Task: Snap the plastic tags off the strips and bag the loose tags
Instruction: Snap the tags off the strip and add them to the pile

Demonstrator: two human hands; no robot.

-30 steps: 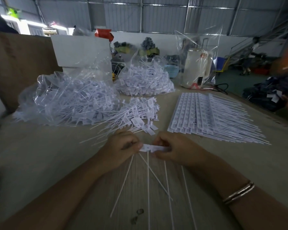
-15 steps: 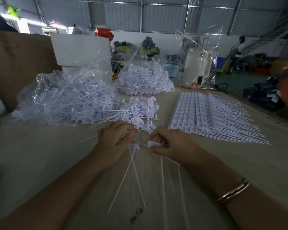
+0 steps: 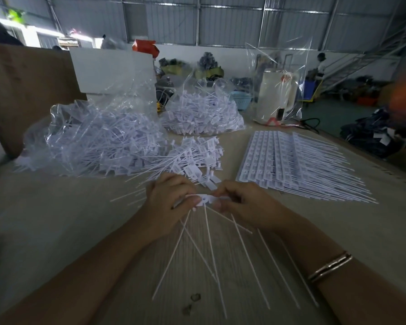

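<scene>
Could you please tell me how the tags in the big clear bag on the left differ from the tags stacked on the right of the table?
The bagged tags lie jumbled, tails pointing every way; the stacked tags lie flat in neat overlapping rows, tails parallel. The bagged tags sit inside clear plastic; the stacked tags lie bare on the table. The bagged heap is mounded, the stack low. Both are white plastic tags with thin tails.

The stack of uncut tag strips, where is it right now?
In the head view, the stack of strips lies flat on the table's right side, beyond the right hand.
</scene>
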